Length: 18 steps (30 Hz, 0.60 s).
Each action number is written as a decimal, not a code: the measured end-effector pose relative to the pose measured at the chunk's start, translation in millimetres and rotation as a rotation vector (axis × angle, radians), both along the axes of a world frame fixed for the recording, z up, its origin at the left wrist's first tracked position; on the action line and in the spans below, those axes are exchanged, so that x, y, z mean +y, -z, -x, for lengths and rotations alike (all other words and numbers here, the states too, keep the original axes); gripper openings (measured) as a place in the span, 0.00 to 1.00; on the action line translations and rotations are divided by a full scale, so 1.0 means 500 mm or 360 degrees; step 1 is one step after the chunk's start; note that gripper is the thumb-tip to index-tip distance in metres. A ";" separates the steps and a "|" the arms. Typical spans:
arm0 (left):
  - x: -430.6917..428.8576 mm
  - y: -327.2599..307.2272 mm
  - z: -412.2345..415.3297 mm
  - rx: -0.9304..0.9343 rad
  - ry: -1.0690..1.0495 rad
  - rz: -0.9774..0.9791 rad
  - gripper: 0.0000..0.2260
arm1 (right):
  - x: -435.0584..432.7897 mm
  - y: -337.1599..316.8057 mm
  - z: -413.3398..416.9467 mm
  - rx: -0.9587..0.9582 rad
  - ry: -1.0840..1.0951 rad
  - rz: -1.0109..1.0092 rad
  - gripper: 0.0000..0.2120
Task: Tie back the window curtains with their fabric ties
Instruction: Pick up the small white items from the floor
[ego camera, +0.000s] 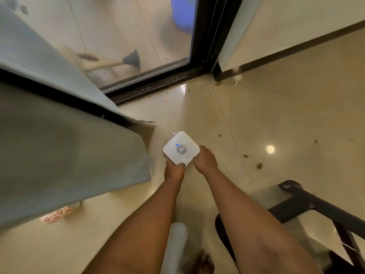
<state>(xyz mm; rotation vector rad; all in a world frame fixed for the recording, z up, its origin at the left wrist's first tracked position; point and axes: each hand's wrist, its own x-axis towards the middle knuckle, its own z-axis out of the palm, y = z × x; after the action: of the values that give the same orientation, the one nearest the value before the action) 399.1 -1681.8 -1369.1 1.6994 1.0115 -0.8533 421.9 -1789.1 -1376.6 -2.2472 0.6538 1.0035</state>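
Note:
A grey-blue curtain [65, 151] hangs at the left, its lower hem ending near the floor beside a dark frame post. No fabric tie shows. Low over the floor, both of my hands hold a white square box [180, 148] with a round logo on top. My left hand [173, 172] grips its near left corner. My right hand [206, 162] grips its right edge. The box sits just right of the curtain's hem.
A black sliding-door track [158, 84] and a glass pane run across the back, with a plunger [130, 60] and a blue bin [182, 12] outside. Debris is scattered on the beige tiles [276, 115]. A black metal frame [308, 202] stands at lower right.

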 end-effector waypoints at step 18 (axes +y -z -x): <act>0.062 0.097 0.137 0.0170 -0.0196 -0.0035 0.15 | 0.009 0.079 0.176 0.0332 0.1158 -0.0399 0.16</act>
<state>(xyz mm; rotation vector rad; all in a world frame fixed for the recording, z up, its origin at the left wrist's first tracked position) 330.5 -1650.7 -1417.3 1.6053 1.1889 -0.8621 333.7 -1784.4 -1416.3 -1.5031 1.2405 0.8755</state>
